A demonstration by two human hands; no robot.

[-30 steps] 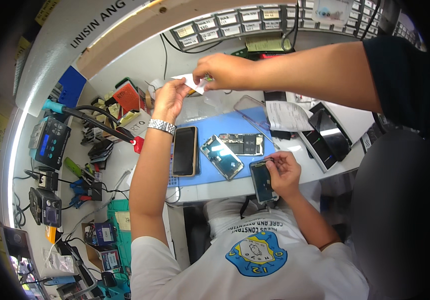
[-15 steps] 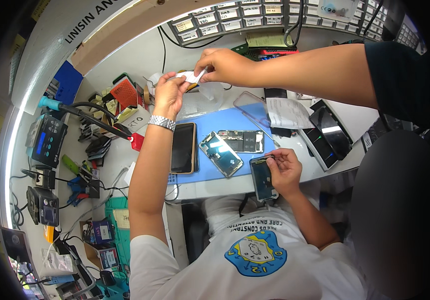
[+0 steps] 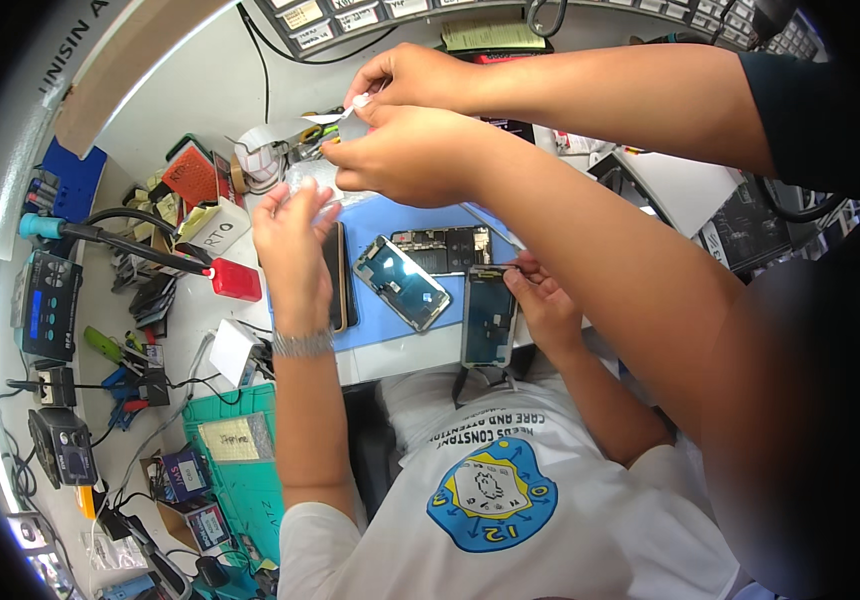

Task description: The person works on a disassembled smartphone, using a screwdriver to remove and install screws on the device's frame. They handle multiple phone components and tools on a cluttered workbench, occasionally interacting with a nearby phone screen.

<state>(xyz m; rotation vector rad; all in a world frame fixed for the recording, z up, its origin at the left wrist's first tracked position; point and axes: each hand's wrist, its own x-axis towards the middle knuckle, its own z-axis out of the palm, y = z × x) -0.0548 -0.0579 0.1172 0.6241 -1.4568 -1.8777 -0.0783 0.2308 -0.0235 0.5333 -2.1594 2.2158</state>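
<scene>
My left hand (image 3: pixel 290 245), with a metal watch (image 3: pixel 303 344) on its wrist, is raised over the left part of the blue mat (image 3: pixel 350 330). Its fingers are apart and nothing shows in them. Just beyond it, a co-worker's two hands (image 3: pixel 400 140) pinch a white paper strip (image 3: pixel 325 118). At the table's front edge, my right hand (image 3: pixel 545 300) grips a phone screen (image 3: pixel 488 318) by its upper right side, back facing up. A second loose phone screen (image 3: pixel 402 285) lies tilted on the mat, beside an opened phone body (image 3: pixel 442 250). My left hand partly covers a dark phone (image 3: pixel 338 280).
The co-worker's forearms (image 3: pixel 590 200) cross from the right above the table. A red-tipped cable arm (image 3: pixel 235 280) reaches in from the left, near a blue-screened bench device (image 3: pixel 48 300). Labelled small drawers (image 3: pixel 360 18) line the back. A white box (image 3: pixel 238 350) stands left of my forearm.
My left hand has let go of the white paper and drawn back toward me. The co-worker's second hand has come in and holds the paper. My right hand still grips the phone screen.
</scene>
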